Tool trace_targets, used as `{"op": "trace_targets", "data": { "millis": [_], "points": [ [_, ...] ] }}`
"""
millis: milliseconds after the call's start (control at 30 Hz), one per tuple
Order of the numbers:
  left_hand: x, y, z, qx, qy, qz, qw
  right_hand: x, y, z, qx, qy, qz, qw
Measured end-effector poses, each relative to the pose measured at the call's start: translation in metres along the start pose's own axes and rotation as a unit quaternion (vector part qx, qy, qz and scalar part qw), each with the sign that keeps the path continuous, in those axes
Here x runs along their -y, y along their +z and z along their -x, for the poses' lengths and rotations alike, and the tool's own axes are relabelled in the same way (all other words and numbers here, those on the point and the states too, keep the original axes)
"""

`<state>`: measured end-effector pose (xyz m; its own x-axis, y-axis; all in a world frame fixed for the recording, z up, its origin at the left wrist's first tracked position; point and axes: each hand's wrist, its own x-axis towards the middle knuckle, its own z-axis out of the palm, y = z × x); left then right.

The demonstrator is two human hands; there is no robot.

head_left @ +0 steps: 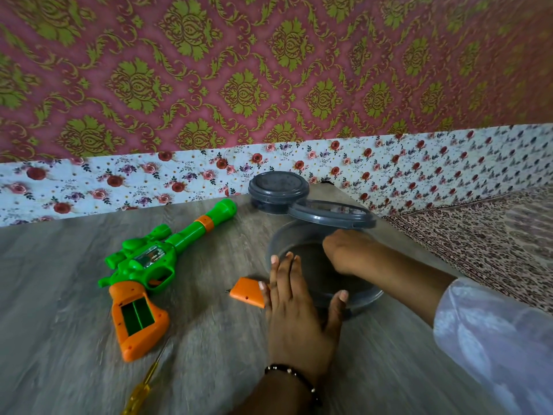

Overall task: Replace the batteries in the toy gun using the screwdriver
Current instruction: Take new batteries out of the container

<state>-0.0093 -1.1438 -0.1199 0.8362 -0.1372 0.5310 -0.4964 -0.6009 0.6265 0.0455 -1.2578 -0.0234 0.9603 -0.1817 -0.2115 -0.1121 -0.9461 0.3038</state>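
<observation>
Lying left of both hands, toy gun [143,265], left hand [299,313] flat, spread, right hand [347,253] unclear

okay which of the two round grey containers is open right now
The nearer clear container, the one the right hand reaches into while the left hand steadies it. Its grey lid is off, leaning at its far rim. The farther container has its lid on.

Your wood-grain table [74,339] carries the green and orange toy gun [149,265] lying flat with its battery bay open, and the yellow screwdriver [143,381] just below its grip. The orange battery cover [247,292] lies beside a clear round container [359,298], with a lidded grey tub [278,191] behind.
</observation>
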Motion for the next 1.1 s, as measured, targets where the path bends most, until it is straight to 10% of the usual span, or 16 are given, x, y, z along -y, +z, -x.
{"op": "trace_targets", "data": {
  "millis": [300,667,900,1100],
  "points": [
    [-0.002,-0.002,0.001,0.009,-0.006,-0.017,1.0,-0.019,0.009,0.012,-0.056,-0.054,-0.114,0.99],
    [-0.017,-0.035,-0.029,0.121,0.048,-0.11,0.985,-0.042,0.041,0.017,-0.259,-0.068,-0.363,0.893],
    [-0.05,-0.023,-0.092,0.475,0.08,-0.253,0.839,-0.041,0.047,0.011,-0.272,-0.071,-0.38,0.881],
    [-0.064,-0.005,-0.099,0.56,0.079,-0.225,0.794,-0.04,0.047,0.011,-0.29,-0.043,-0.511,0.808]
  ]
}}
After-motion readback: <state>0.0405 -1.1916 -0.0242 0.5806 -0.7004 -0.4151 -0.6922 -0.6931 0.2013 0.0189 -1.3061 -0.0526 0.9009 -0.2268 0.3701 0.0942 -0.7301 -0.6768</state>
